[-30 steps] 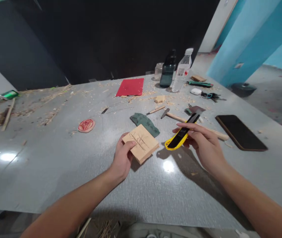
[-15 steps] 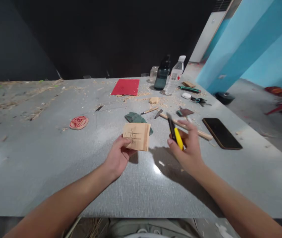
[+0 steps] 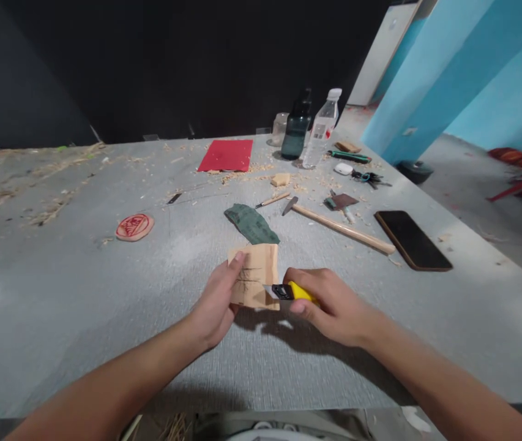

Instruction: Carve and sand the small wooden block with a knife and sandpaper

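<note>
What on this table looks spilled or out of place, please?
Pale shavings lie scattered loose on the grey table, at the far left and around the red sheet. That looks untidy, like scraps left unswept. Nothing else clearly stands out.

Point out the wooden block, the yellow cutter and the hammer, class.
Wooden block [image 3: 256,273]: head view, on its marked face.
Yellow cutter [image 3: 300,291]: head view, on its yellow body.
Hammer [image 3: 341,228]: head view, on its wooden handle.
</note>
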{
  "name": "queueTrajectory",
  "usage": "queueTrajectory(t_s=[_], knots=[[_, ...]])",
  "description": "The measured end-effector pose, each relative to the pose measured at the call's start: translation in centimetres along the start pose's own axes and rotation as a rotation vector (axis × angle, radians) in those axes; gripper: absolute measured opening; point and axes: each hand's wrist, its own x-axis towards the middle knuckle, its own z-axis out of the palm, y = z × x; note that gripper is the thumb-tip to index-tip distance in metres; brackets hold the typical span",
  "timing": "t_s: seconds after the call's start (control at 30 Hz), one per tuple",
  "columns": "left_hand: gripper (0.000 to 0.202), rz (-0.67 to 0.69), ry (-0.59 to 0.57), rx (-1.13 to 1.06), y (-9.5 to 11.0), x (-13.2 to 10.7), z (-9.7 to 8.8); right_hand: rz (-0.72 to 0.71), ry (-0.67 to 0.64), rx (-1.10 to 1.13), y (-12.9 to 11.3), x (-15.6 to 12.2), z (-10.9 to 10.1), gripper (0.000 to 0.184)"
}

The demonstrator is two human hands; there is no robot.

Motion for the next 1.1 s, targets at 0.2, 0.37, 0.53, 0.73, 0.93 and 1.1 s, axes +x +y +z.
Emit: queueTrajectory(t_s=[0.2, 0.37, 0.53, 0.73, 0.93, 1.1], knots=[[0.066, 0.062, -0.028, 0.151, 0.1, 0.0, 0.2, -0.013, -0.105, -0.022, 0.1, -0.3, -0.1, 0.051], [0.06, 0.019, -0.128, 0.255, -0.7, -1.7, 0.8, 0.194, 0.112, -0.23, 3.1, -0.1, -3.3, 0.051], [0.059, -0.026, -0.075, 0.166, -0.6, -2.2, 1.0, 0.218, 0.595, -0.132, 4.2, -0.2, -4.9, 0.057], [0.036, -0.13, 0.152, -0.15, 1.9, 0.1, 0.8, -0.037, -0.005, 0.001, 1.1, 0.3, 0.2, 0.049], [0.039, -0.197, 0.165, -0.222, 1.4, -0.3, 1.2, -0.069, 0.064, 0.112, 0.1, 0.0, 1.1, 0.047], [0.043, -0.147, 0.177, -0.176, 0.6, -0.2, 0.8, -0.069, 0.033, 0.156, -0.7, -0.2, 0.9, 0.047]])
